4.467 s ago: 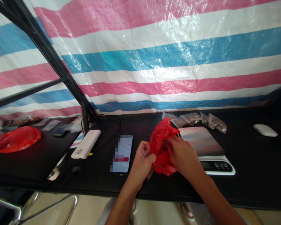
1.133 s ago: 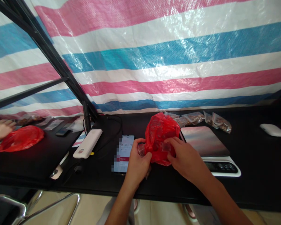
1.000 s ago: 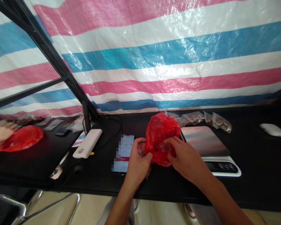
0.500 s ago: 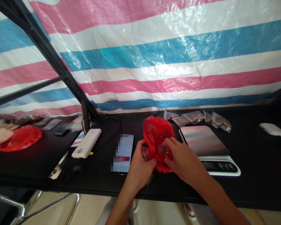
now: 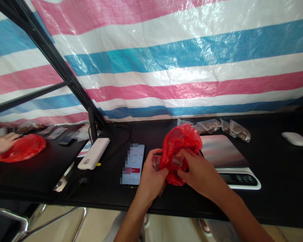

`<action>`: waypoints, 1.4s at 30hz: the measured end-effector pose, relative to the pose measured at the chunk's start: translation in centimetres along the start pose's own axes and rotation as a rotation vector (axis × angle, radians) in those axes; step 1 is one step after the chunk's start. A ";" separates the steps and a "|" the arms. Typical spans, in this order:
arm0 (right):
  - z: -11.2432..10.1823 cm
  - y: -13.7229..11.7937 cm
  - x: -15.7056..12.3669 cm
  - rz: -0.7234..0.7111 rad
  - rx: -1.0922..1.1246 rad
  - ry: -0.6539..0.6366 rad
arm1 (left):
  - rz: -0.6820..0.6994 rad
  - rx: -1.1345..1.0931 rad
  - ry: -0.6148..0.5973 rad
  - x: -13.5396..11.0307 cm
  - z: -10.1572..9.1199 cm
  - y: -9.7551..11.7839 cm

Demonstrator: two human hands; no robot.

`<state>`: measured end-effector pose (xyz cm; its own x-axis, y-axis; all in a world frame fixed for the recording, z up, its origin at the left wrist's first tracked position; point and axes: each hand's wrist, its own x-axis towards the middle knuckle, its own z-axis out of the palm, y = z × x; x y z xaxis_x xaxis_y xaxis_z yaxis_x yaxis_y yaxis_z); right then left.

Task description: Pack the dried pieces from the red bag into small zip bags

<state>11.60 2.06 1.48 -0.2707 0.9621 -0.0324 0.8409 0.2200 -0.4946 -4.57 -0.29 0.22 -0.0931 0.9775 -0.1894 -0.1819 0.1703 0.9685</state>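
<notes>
A crumpled red plastic bag (image 5: 179,144) stands on the black table (image 5: 280,174) in front of me, and both hands grip it. My left hand (image 5: 151,176) is closed on the bag's left side, together with a small clear pouch (image 5: 156,162) pressed against it. My right hand (image 5: 198,171) pinches the bag's front from the right, fingers curled into the plastic. Brownish pieces show faintly through the red film.
A kitchen scale (image 5: 224,156) lies right of the bag, with several small filled clear pouches (image 5: 217,127) behind it. A phone (image 5: 133,164), a white power bank (image 5: 94,153) and cables lie left. Another person's hand (image 5: 1,144) rests beside a second red bag (image 5: 22,147). A white mouse (image 5: 296,138) is far right.
The bag has shifted slightly right and puffed up over the scale's corner. Both hands keep working its front. The other person's hand came in at far left.
</notes>
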 end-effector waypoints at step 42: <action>0.6 -0.1 0.1 -0.082 0.070 0.032 | -0.067 -0.276 0.094 0.8 -0.4 0.0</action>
<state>11.24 2.06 1.03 -0.3210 0.9463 0.0378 0.7812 0.2872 -0.5543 -5.04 0.43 0.03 -0.1596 0.9471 -0.2783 -0.4485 0.1816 0.8752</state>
